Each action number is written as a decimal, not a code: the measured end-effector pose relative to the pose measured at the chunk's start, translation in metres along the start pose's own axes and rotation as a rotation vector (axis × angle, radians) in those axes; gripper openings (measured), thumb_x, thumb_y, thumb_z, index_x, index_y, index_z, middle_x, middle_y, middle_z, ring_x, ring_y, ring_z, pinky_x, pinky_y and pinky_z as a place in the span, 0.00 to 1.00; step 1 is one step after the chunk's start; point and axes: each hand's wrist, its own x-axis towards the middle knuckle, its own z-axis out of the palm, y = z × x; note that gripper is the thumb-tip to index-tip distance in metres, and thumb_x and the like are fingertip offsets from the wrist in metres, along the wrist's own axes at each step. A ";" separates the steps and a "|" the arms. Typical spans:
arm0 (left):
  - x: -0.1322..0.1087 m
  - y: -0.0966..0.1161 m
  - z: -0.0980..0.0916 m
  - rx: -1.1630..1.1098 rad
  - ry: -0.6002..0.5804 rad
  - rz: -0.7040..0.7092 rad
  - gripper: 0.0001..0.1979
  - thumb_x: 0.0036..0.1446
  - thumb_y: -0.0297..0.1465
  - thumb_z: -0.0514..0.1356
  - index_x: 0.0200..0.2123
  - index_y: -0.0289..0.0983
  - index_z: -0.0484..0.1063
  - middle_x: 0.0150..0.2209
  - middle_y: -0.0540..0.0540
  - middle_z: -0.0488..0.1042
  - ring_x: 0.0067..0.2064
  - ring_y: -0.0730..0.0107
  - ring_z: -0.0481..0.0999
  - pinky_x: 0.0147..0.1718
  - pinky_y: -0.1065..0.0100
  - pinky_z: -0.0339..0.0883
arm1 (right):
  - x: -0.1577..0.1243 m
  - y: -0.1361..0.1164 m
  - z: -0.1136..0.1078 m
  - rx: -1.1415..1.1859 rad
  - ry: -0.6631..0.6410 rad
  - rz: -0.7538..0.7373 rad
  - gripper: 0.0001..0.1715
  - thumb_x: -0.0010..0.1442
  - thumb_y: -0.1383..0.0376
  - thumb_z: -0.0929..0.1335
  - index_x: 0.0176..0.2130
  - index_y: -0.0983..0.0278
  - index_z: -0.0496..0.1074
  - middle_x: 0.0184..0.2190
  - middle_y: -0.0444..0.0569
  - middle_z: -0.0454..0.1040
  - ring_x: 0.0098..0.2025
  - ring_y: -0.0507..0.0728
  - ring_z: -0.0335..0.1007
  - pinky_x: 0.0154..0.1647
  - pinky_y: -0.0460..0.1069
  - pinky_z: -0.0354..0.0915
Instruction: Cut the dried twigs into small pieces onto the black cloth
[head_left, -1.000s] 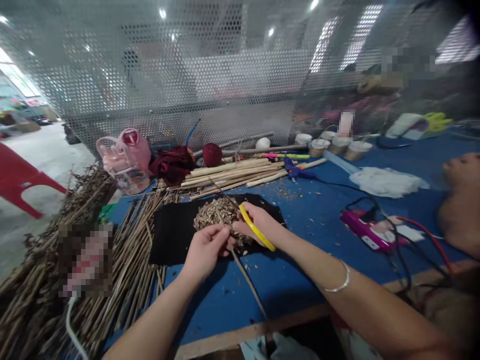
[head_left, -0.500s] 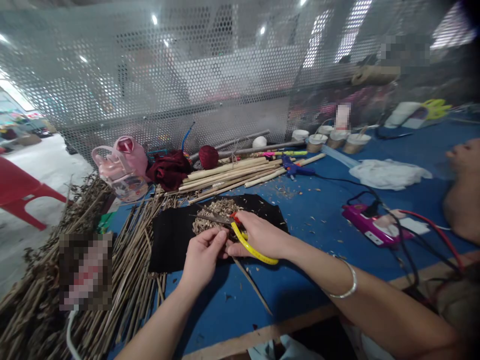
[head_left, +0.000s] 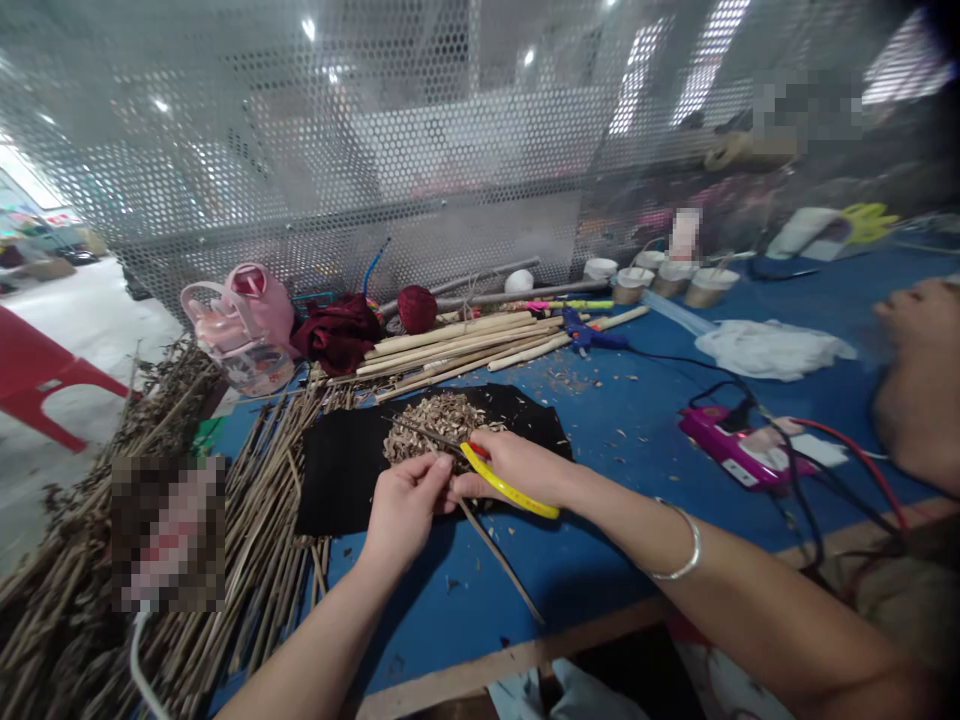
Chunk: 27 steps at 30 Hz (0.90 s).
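My right hand (head_left: 517, 468) is wrapped round a pair of scissors (head_left: 514, 490) with yellow and red handles. Their dark blades point left over a heap of short cut stalk pieces (head_left: 442, 415). My left hand (head_left: 405, 500) pinches a thin dry stalk (head_left: 502, 562) between thumb and fingers, close beside my right fingertips. The stalk slants down to the right towards the table's front edge; its other end is hidden by my hands. Beneath the heap lies a black cloth (head_left: 337, 475).
Long dry stalks (head_left: 255, 540) cover the left side of the blue table (head_left: 630, 440). Behind lie pale peeled sticks (head_left: 457, 335), dark red yarn (head_left: 416, 309) and a blue glue gun (head_left: 589, 332). A purple power strip (head_left: 720, 445) and another person's arm (head_left: 919, 390) are at right.
The scissor blades, spread apart before, now look closed together. Both hands stay almost in place, and the stalk is still between my left fingers. The view has shifted slightly.
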 end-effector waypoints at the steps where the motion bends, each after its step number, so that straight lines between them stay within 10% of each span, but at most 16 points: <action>1: 0.000 0.000 0.000 0.002 0.003 -0.005 0.17 0.48 0.42 0.60 0.25 0.31 0.71 0.20 0.51 0.66 0.21 0.80 0.63 0.22 0.77 0.61 | 0.000 0.000 0.000 0.008 -0.003 0.004 0.33 0.43 0.38 0.64 0.30 0.65 0.63 0.24 0.43 0.64 0.24 0.49 0.54 0.23 0.43 0.49; 27: -0.002 -0.002 0.000 -0.040 -0.021 -0.001 0.16 0.47 0.41 0.61 0.26 0.31 0.73 0.20 0.52 0.66 0.21 0.82 0.63 0.23 0.77 0.62 | -0.002 -0.007 0.005 -0.108 0.090 -0.013 0.34 0.44 0.37 0.63 0.34 0.63 0.63 0.29 0.48 0.69 0.26 0.52 0.61 0.24 0.45 0.50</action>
